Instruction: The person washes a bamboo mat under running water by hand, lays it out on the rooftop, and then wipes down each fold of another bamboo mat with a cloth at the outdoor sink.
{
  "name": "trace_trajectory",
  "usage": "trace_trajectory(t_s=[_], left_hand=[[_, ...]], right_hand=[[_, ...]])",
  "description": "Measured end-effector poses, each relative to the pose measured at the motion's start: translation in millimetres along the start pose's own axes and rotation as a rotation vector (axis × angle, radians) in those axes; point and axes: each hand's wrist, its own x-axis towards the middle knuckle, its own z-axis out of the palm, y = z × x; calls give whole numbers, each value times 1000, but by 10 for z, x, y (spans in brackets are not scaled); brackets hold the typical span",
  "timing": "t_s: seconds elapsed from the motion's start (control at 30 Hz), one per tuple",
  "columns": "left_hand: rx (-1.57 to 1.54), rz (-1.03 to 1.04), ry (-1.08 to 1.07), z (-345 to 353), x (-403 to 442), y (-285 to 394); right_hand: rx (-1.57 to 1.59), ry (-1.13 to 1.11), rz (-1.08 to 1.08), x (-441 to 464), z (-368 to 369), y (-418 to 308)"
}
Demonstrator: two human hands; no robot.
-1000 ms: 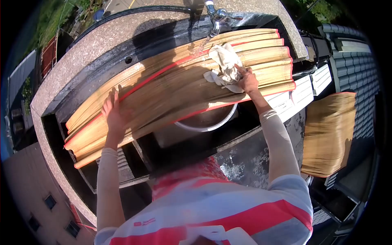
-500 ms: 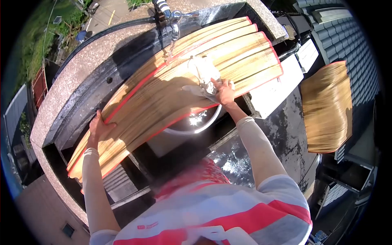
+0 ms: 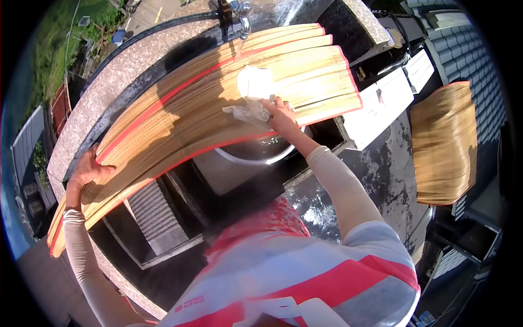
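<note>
Inspector: State the position of the mat.

Operator: On my head view, the straw-coloured mat point(image 3: 196, 117), edged in red, lies in lengthwise folds across the trough point(image 3: 128, 64). Its left end projects past the speckled rim. The tap point(image 3: 244, 24) stands at its far edge.

Inspector: Condition of the hands?

Operator: I read the right hand point(image 3: 282, 116) as closed around a bunched white cloth point(image 3: 248, 113), which rests on the mat close to the near red edge. The left hand point(image 3: 90, 170) grips the mat towards its left end, thumb over the top; its fingers are partly hidden from me.

Inspector: Principal risk?

Operator: Slippage, in my judgement. Should the left hand slacken, the overhanging end could drag the mat askew. Hard pressure through the cloth could bow the near edge down towards the basin point(image 3: 256, 162), which sits below it.

Inspector: Secondary findings?

Operator: Two. The cloth could catch on a fold or on the red edging and lift it, if drawn across the ridges. Also, glare beside the cloth bleaches the surface; a split or raised strand there could escape my notice.
</note>
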Motion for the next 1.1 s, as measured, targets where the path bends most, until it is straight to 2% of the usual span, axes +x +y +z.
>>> trace_trajectory(t_s=[0.07,0.17,0.2,0.23,0.3,0.4,0.5,0.53,0.57,0.6,0.7,0.73,0.77,0.8,0.83,0.87,0.9,0.93,0.97,1.03,1.1], left_hand=[[-119,-53,-53,-120,-287,-308],[-438,-224,-144,-205,-727,-459],[-391,-289,-165,-179,-779,-762],[-429,-235,-194,-124,-823,-1111],[-256,-341,-167,-90,-914,-1404],[-120,-277,-59,102,-896,-2049],[238,-223,74,435,-697,-2794],[424,-364,16,391,-640,-2302],[556,-379,139,507,-542,-2012],[561,-232,249,651,-332,-2040],[389,161,345,1014,171,-604],[274,145,263,1127,309,-55],[154,337,284,1318,504,267],[182,446,314,1491,654,655],[180,482,321,1821,919,874],[179,481,258,1962,1033,1291],[114,577,314,2300,1268,1422],[129,600,355,2499,1423,1663],[36,524,289,2637,1556,1877],[234,459,236,2653,1517,2224],[223,430,393,2929,1494,2266]], right_hand=[[-62,133,-99,-34,254,-340],[40,4,-163,-98,492,-760],[60,-35,-172,-148,506,-906],[63,-67,-160,-267,368,-1110],[118,-85,-160,-398,334,-1320],[337,2,-145,-427,424,-1431],[688,170,-91,-306,513,-1382],[812,232,-104,-232,393,-1343],[938,293,-117,-153,254,-1308],[724,511,-177,-74,108,-1294],[226,590,-156,53,-347,-1079],[120,524,-122,81,-418,-967],[14,458,-96,144,-479,-838],[-204,375,-60,217,-368,-625],[-308,145,24,228,-355,-526],[-317,56,-22,214,-236,-324],[-260,-94,6,211,-178,-202],[-242,-44,-80,225,64,8],[-209,45,-192,218,436,201],[-172,141,-321,186,889,512],[-233,126,-361,173,1018,643]])
